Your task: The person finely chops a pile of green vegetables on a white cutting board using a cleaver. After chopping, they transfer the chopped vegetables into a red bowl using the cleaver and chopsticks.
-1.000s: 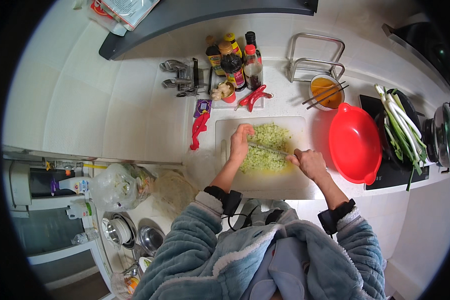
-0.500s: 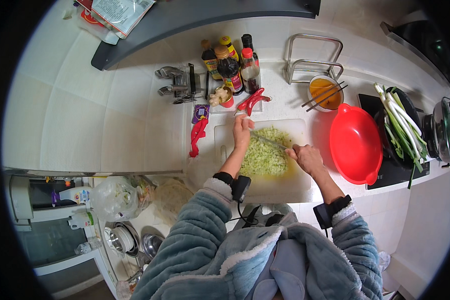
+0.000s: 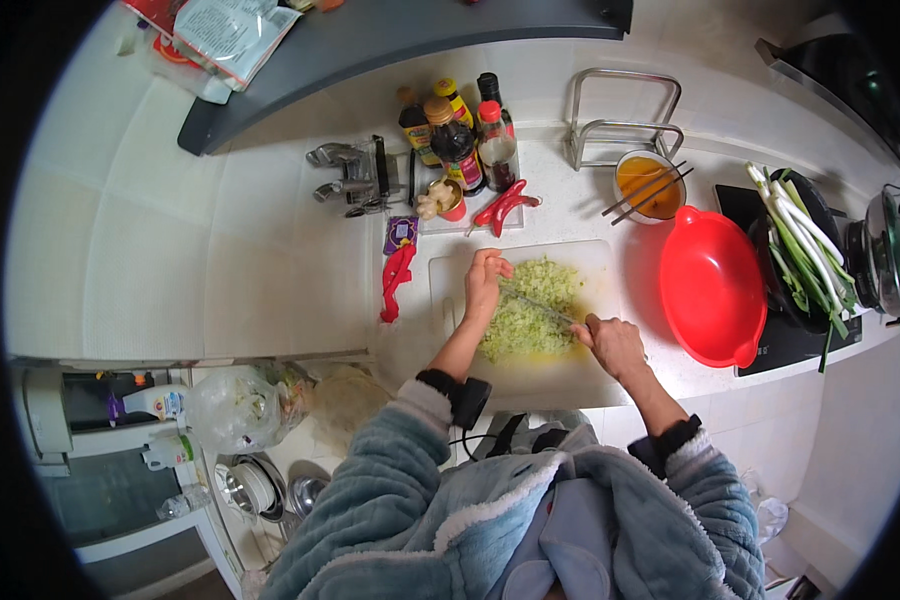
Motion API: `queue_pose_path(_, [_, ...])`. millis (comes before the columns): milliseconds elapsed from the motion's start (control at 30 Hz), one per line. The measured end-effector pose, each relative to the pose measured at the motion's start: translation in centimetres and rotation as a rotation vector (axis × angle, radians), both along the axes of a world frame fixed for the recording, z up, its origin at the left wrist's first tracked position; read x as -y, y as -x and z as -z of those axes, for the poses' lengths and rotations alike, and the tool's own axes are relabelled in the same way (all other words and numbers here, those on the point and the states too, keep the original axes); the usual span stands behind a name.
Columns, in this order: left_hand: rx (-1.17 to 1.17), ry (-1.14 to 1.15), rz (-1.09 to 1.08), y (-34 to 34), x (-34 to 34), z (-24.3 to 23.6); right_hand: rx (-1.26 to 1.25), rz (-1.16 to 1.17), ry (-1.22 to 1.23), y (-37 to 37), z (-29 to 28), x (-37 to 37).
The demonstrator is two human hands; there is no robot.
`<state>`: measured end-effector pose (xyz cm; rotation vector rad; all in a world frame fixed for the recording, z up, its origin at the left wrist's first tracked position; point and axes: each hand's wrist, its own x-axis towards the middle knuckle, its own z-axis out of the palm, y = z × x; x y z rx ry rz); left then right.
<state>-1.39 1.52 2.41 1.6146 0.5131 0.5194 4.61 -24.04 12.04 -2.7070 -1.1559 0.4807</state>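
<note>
A white cutting board (image 3: 585, 378) holds a pile of finely chopped pale green vegetable (image 3: 520, 330). A knife (image 3: 540, 305) lies diagonally across the pile. My right hand (image 3: 615, 345) is closed on its handle at the lower right. My left hand (image 3: 482, 282) is at the blade's far end, its fingers bent over it; the fingertips are partly hard to make out. Just beyond the board are two or more red chilies (image 3: 502, 208), a piece of ginger (image 3: 430, 203) on a red cup, and red netting (image 3: 395, 280) at the left.
A red basin (image 3: 710, 290) sits right of the board, below a bowl (image 3: 638, 178) with orange liquid and chopsticks. Scallions (image 3: 800, 240) lie on a black pan over the cooktop (image 3: 760, 355). Several sauce bottles (image 3: 455, 150), a knife block (image 3: 375, 170), a steel rack (image 3: 625, 135) and plastic bags (image 3: 230, 405) surround the workspace.
My left hand rose a little at the blade's far end, then came back down. My right hand stays on the handle. The view has shifted slightly, so the counter appears a little lower.
</note>
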Motion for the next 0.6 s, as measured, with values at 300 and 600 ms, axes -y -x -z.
queue_pose_path(300, [0.034, 0.023, 0.078, 0.0, -0.6, -0.1, -0.068, 0.030, 0.028, 0.6, -1.4, 0.0])
queue_pose_path(600, [0.017, 0.098, 0.092, -2.6, -1.4, 1.0, 0.022, 0.036, -0.048, -1.2, 0.3, -1.1])
